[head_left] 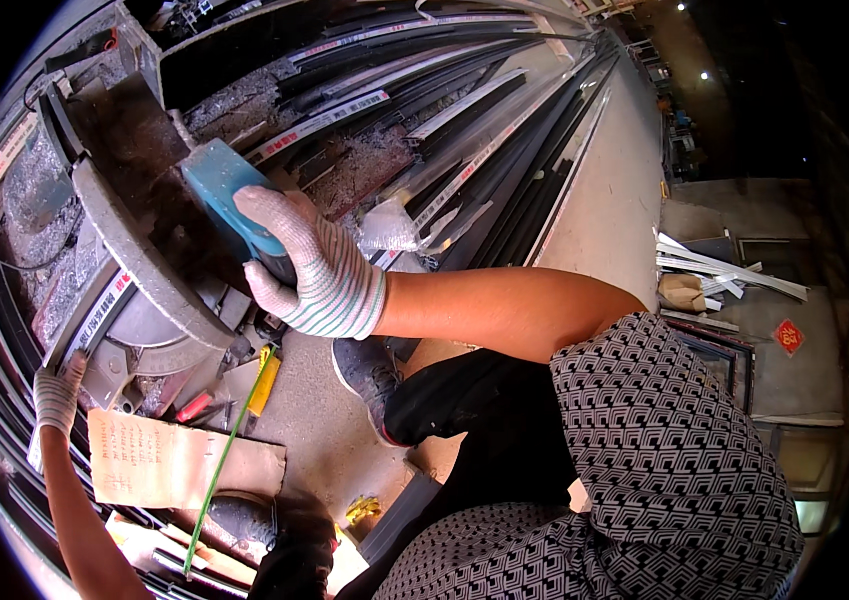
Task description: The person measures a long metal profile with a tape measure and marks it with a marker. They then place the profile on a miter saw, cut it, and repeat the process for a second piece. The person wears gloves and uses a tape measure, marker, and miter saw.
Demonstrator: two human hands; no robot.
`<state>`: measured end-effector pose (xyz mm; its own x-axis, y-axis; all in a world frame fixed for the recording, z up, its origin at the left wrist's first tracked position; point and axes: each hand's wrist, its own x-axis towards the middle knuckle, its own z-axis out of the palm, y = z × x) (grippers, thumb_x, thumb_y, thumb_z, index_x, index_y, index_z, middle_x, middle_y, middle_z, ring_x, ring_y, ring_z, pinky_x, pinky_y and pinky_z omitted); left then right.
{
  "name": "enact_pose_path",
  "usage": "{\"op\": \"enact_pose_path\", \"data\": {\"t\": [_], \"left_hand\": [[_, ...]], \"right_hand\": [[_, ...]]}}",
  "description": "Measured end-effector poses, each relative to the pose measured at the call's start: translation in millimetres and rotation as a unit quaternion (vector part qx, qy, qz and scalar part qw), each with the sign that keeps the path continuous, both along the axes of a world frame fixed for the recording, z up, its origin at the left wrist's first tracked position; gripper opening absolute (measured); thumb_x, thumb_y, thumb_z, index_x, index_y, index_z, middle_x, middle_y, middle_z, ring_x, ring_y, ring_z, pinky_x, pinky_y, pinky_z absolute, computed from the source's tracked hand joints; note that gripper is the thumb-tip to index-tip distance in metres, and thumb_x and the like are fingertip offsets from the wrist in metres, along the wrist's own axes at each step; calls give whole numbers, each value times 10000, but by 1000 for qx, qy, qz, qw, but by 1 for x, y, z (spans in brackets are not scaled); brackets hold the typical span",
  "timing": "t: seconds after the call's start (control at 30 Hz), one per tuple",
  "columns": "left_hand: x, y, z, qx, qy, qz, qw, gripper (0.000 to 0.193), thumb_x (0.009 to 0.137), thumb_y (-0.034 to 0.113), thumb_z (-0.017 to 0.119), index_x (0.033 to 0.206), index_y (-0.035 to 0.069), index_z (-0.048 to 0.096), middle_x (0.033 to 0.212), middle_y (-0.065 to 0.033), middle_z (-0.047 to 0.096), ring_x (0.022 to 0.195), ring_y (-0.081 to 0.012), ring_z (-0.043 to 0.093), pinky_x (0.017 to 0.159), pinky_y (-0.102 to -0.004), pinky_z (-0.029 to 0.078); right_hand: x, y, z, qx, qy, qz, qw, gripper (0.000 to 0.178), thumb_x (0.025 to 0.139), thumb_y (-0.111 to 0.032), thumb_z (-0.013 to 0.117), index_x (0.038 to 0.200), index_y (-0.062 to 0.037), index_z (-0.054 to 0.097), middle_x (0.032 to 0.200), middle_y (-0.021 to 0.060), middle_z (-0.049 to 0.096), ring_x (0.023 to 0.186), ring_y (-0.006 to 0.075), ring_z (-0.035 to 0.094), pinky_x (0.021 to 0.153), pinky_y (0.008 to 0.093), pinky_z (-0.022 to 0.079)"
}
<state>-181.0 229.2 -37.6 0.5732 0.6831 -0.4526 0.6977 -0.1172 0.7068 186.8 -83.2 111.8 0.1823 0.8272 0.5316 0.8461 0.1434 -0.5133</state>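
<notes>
My right hand (319, 265), in a striped white knit glove, is wrapped round the blue handle (224, 190) of a mitre saw. The saw's curved grey blade guard (139, 245) stands in front of it, and the blade itself is hidden. At the far left, my left hand (56, 395), also gloved, grips a long aluminium profile (94, 310) with printed film, which lies on the saw's base (109, 375). The profile runs in beneath the guard.
Below the base lie a cardboard sheet (184, 460) with handwriting, a green strip (229, 450), a yellow tool (264, 385) and a red-handled tool (196, 405). Long dark profiles (534, 150) and metal shavings (234, 105) fill the far side. White offcuts (734, 270) lie at right.
</notes>
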Motion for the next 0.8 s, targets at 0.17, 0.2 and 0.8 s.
{"op": "enact_pose_path", "data": {"t": [0.17, 0.2, 0.8], "left_hand": [[14, -7, 4, 16, 49, -8, 999, 539, 911, 334, 775, 1283, -42, 671, 1081, -101, 751, 953, -157, 664, 899, -320, 520], [15, -9, 14, 49, 55, -19, 997, 541, 909, 355, 770, 1275, -32, 680, 1077, -110, 756, 950, -165, 676, 893, -320, 523], [-50, -61, 106, 110, 181, -25, 977, 611, 778, 577, 854, 905, 3, 687, 741, -64, 665, 690, -131, 552, 639, -335, 485]], "right_hand": [[5, -6, 0, -15, -5, 6, 1000, 693, 846, -85, 701, 1455, 54, 402, 1322, 251, 542, 1124, 378, 614, 995, 447, 514], [5, -2, 4, -3, -7, 10, 1000, 686, 856, -93, 699, 1457, 50, 401, 1331, 246, 541, 1130, 365, 614, 997, 442, 514], [51, 193, 145, -34, 211, 73, 974, 316, 942, -148, 619, 1243, -69, 559, 799, 65, 590, 610, 189, 569, 543, 361, 499]]}}
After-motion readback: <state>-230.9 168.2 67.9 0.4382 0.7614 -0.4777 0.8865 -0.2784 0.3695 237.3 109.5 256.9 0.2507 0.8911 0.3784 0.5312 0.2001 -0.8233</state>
